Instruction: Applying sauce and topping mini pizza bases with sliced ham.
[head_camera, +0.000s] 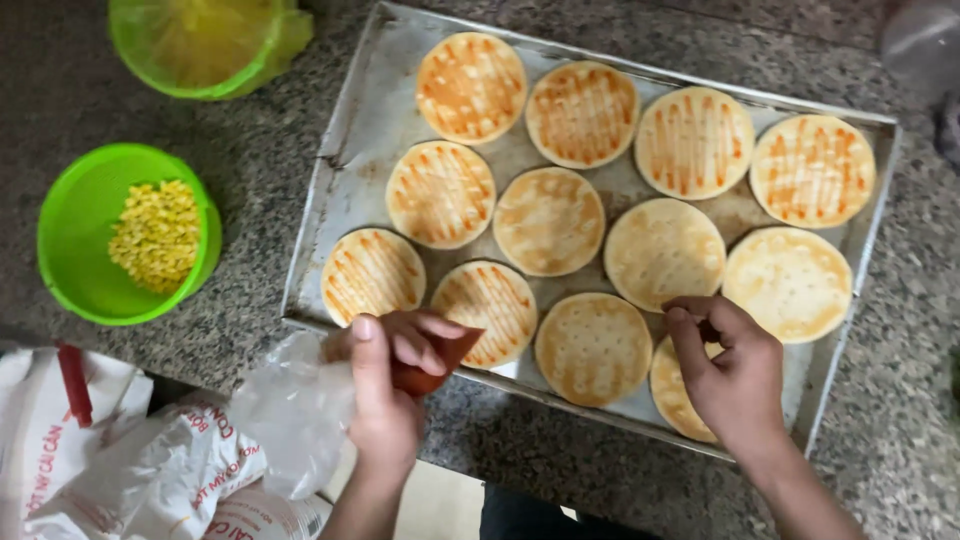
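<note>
A metal baking tray (352, 150) on a granite counter holds several round flat bread bases; most carry orange sauce stripes, such as one base (471, 87), while a few like one (789, 282) look plain. My left hand (390, 380) grips a clear plastic piping bag (300, 410) with red-orange sauce, its tip (440, 362) over the tray's near edge beside a striped base (490, 310). My right hand (730, 375) rests with curled fingers on the near-right base (672, 395), fingertips touching the tray between bases.
A green bowl of yellow corn kernels (128, 235) sits left of the tray. A second green bowl lined with plastic (205, 40) stands at the top left. Crumpled white printed bags (120, 460) lie at the lower left, below the counter edge.
</note>
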